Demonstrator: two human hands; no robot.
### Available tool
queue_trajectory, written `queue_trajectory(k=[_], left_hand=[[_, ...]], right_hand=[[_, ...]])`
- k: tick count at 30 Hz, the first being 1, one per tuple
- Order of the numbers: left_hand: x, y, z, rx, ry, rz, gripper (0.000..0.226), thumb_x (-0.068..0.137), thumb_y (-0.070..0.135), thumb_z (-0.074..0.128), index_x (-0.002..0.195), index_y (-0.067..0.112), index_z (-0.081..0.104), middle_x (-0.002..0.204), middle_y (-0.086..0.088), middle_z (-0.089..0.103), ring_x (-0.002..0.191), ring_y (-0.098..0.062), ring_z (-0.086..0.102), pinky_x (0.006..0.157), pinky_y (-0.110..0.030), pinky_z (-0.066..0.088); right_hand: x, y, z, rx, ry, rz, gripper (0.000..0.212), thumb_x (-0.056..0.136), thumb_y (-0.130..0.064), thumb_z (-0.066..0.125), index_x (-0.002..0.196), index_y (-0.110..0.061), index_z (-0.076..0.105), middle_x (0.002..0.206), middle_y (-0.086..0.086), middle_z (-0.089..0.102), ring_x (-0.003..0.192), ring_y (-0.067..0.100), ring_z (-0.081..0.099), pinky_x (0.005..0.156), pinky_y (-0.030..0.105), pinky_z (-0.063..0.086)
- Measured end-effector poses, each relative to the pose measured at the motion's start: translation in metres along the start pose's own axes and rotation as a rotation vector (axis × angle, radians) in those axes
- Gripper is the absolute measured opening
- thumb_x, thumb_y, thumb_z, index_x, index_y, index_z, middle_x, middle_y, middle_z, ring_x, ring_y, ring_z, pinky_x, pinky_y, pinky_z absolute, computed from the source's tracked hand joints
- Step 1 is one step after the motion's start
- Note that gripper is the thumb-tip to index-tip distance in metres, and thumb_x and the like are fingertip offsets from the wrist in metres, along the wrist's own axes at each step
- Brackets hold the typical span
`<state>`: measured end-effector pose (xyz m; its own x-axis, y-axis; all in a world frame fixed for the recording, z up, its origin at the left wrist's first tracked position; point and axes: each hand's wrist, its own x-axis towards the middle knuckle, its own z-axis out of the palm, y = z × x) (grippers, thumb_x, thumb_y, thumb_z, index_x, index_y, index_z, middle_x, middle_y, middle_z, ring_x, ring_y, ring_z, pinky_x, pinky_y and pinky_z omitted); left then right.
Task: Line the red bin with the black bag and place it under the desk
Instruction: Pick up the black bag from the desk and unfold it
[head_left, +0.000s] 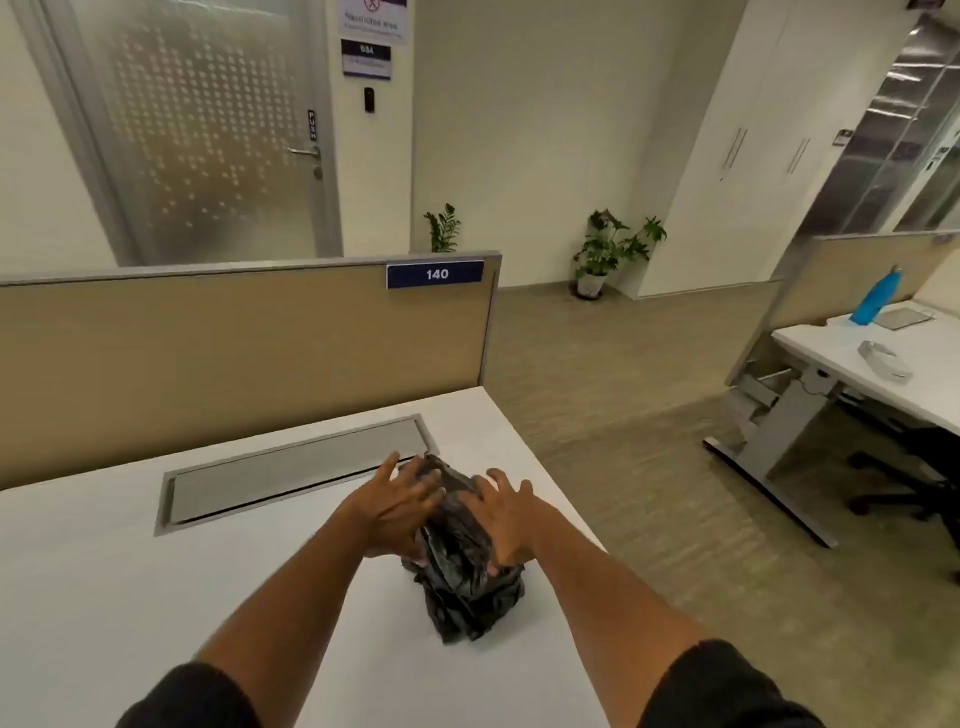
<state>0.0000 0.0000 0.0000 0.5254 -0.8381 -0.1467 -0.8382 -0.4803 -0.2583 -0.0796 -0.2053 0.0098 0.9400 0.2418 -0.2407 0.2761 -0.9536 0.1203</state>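
Observation:
A crumpled black bag (462, 577) lies bunched up on the white desk (130, 597), near its right edge. My left hand (400, 506) presses against the bag's left side with fingers spread. My right hand (501, 512) rests on the bag's upper right, fingers also spread. Both hands clasp the bag between them. No red bin is in view.
A grey cable hatch (291, 473) is set into the desk behind the bag. A tan partition (234, 338) marked 140 backs the desk. To the right is wood floor (623, 415), then another desk (893, 374) with a blue bottle (878, 296) and a chair base (914, 488) beneath.

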Motion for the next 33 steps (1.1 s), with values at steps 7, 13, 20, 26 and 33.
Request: queue_trajectory(k=[7, 13, 20, 26, 33], left_hand=[[0.034, 0.029, 0.048, 0.033, -0.071, 0.134, 0.097, 0.077, 0.064, 0.056, 0.149, 0.016, 0.012, 0.159, -0.016, 0.021, 0.145, -0.043, 0.013, 0.116, -0.063, 0.008], [0.04, 0.033, 0.047, 0.037, -0.016, 0.1, 0.073, 0.086, 0.032, 0.061, 0.147, 0.018, 0.023, 0.152, -0.014, 0.036, 0.141, -0.037, 0.027, 0.116, -0.053, 0.014], [0.042, 0.033, 0.0, -0.122, 0.258, -0.023, 0.038, 0.086, 0.02, 0.056, 0.124, 0.015, 0.056, 0.129, -0.009, 0.063, 0.129, -0.029, 0.049, 0.112, -0.045, 0.026], [0.019, 0.061, -0.086, -0.187, 0.479, -0.03, 0.022, 0.069, 0.01, 0.068, 0.09, 0.011, 0.061, 0.073, -0.012, 0.07, 0.068, -0.033, 0.063, 0.065, -0.036, 0.046], [-0.028, 0.144, -0.161, -0.49, 0.648, 0.06, 0.002, 0.087, 0.015, 0.042, 0.089, 0.013, 0.041, 0.077, -0.021, 0.066, 0.064, -0.041, 0.059, 0.052, -0.035, 0.031]], right_hand=[[-0.007, 0.011, 0.071, -0.024, -0.01, -0.046, 0.116, 0.062, -0.054, 0.078, 0.146, -0.019, 0.006, 0.157, 0.018, 0.014, 0.141, 0.04, 0.018, 0.107, 0.061, 0.031], [-0.014, 0.009, 0.079, 0.065, 0.198, -0.039, 0.059, 0.083, -0.019, 0.061, 0.135, -0.004, 0.038, 0.14, 0.023, 0.043, 0.128, 0.039, 0.042, 0.086, 0.047, 0.054], [-0.03, 0.003, 0.043, 0.404, 0.704, 0.185, 0.02, 0.083, 0.0, 0.064, 0.103, 0.003, 0.066, 0.095, 0.021, 0.07, 0.09, 0.035, 0.066, 0.075, 0.037, 0.058], [-0.09, -0.003, -0.012, 0.572, 0.979, 0.41, 0.032, 0.082, 0.001, 0.063, 0.113, 0.005, 0.062, 0.1, 0.023, 0.068, 0.093, 0.036, 0.065, 0.084, 0.045, 0.055], [-0.213, -0.03, -0.041, 0.607, 1.165, 0.82, 0.044, 0.078, 0.002, 0.064, 0.121, 0.004, 0.053, 0.11, 0.023, 0.063, 0.102, 0.038, 0.061, 0.087, 0.041, 0.051]])
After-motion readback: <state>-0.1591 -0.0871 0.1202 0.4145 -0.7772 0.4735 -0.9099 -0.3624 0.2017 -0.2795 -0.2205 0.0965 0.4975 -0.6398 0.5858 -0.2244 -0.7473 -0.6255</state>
